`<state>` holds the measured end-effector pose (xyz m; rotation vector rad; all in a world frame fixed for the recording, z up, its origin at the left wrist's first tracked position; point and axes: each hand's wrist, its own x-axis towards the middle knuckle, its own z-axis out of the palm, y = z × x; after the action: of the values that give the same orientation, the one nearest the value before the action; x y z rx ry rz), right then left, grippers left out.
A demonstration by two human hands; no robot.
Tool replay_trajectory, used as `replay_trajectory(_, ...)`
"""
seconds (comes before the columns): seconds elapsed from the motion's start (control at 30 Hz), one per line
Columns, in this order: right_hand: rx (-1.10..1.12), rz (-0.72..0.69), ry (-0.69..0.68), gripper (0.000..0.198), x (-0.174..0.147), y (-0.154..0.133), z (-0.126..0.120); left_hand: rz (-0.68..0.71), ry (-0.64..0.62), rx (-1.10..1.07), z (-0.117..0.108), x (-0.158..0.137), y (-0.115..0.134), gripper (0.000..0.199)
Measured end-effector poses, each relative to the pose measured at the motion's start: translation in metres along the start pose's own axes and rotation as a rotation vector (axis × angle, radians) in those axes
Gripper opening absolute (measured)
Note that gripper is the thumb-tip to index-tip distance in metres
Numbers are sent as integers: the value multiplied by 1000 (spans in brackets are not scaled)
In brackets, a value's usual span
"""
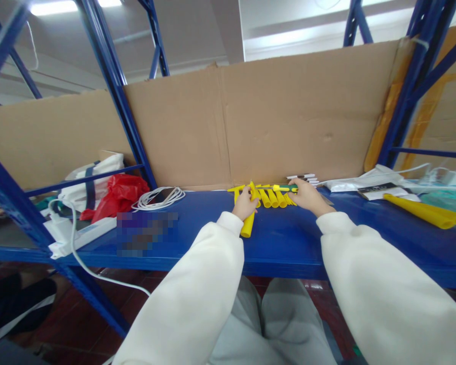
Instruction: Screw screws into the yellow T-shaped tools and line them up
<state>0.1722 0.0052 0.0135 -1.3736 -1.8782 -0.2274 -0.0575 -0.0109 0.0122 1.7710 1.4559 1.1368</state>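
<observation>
My left hand (245,204) is closed around a yellow tube (247,228), whose round lower end sticks out toward me below the fingers. My right hand (306,195) grips a screwdriver (286,188) by its green and yellow handle. The screwdriver lies roughly level, pointing left toward the tube in my left hand; whether its tip touches is too small to tell. Between my hands, several short yellow tubes (274,198) lie side by side on the blue shelf (209,228).
A coiled white cable (158,198), a red plastic bag (119,195) and a white power strip (85,235) lie to the left. Markers (302,177) rest at the back. On the right are long yellow tubes (421,209) and a white packet (365,180). Cardboard (289,116) walls the back.
</observation>
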Motion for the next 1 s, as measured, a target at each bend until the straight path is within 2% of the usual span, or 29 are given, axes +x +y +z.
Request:
replay_trajectory(0.47,-8,0,-3,26,1,0,0,-15,15,-36,1,0,2,42)
replay_trajectory(0.67,-9,29,-18,28,2,0,0,8,-20,-45,2,1,-2,43)
replay_trajectory(1.0,26,-2,-28,25,3,7,2,-12,-35,-61,10,7,-8,48)
